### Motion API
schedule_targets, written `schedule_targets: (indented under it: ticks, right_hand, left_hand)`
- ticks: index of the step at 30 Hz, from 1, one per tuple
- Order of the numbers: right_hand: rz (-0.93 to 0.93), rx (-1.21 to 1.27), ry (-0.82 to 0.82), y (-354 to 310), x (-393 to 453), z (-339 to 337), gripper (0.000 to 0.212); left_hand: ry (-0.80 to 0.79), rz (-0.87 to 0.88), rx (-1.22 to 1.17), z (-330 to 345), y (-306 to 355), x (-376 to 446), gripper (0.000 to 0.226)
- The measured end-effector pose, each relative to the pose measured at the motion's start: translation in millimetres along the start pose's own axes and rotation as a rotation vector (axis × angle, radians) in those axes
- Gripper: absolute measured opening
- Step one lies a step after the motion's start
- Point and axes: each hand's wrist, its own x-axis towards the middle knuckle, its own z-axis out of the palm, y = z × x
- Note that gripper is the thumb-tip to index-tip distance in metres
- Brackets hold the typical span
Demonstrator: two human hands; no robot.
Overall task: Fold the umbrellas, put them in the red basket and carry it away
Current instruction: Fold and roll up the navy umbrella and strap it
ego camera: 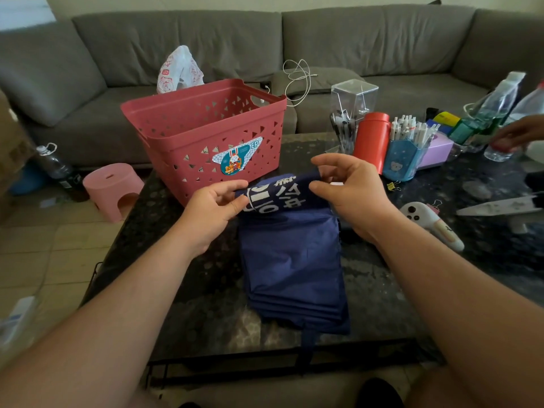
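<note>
Umbrella [291, 254] lying flat on the dark table [164, 260], just in front of the red basket [203, 136] so the drop-in is short | we are pinching its far printed end, left hand [212, 207] and right hand [350, 195] both gripping cloth, rolling it toward us, we judge | basket looking empty, waiting.

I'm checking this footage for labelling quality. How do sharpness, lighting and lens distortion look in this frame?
Head view: the centre is sharp, print on the blue umbrella between left hand and right hand shows clearly; the red basket is evenly lit; wide-angle bending curves the sofa; the plastic bottles at the right edge are smeared.
</note>
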Motion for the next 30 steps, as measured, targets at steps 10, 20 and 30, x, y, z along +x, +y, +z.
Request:
schedule_targets:
  ticks: [10,20,30]
  right_hand:
    - [-0.086,-0.165,0.066,-1.3,-5.2,-4.9,0.037]
    - [-0.264,-0.574,-0.097,8.6,-9.1,-10.0,0.028]
    - [-0.236,-0.521,-0.377,10.4,-31.2,-26.4,0.032]
  left_hand:
    - [0.196,0.305,0.334,5.3,7.0,-5.0,0.03]
    - [0.096,0.325,0.385,-2.3,15.5,-18.7,0.015]
    - [-0.099,0.473,0.669,-9.2,7.4,-40.5,0.033]
